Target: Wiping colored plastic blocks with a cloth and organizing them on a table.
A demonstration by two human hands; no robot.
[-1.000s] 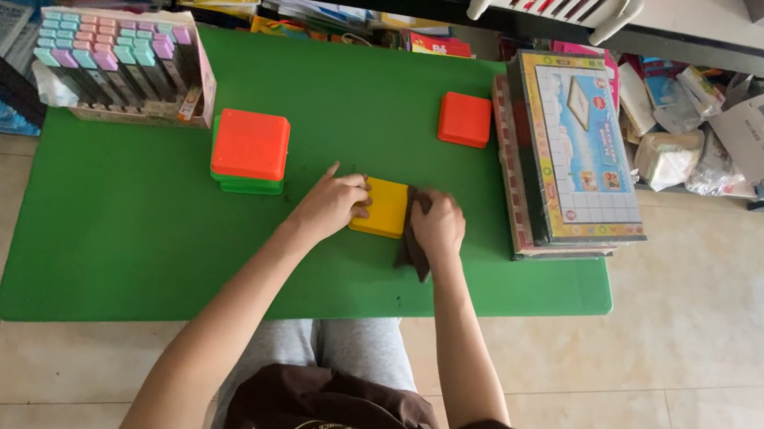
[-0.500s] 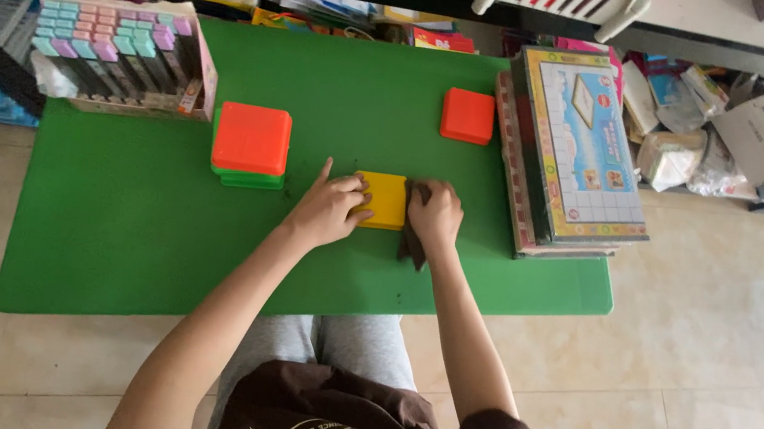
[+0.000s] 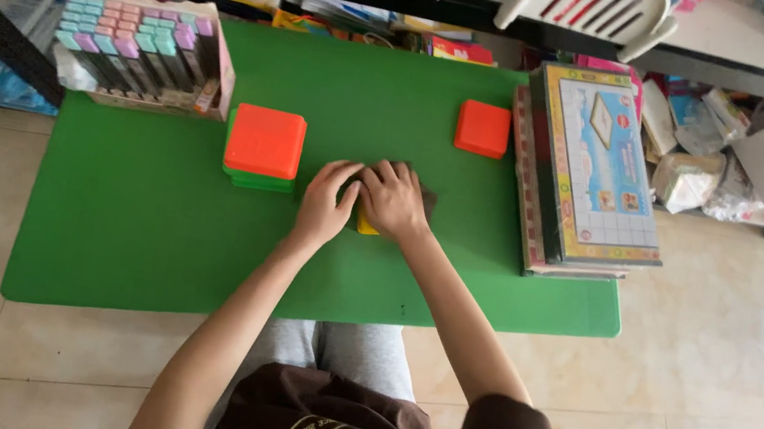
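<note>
A green table [image 3: 150, 232] is holding an orange-topped stack of square pads [image 3: 265, 142] and one lone orange pad [image 3: 483, 128] well apart. Both hands, left hand [image 3: 326, 205] and right hand [image 3: 394, 198], are pressing flat, fingers curled, over a mostly hidden yellow pad [image 3: 366, 225] mid-table; whether they are gripping it, I cannot tell.

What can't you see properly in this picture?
- Yellow block: mostly covered by the left hand and right hand, head view.
- Green pieces: hidden under the orange block.
- Marker box: details too small.
</note>
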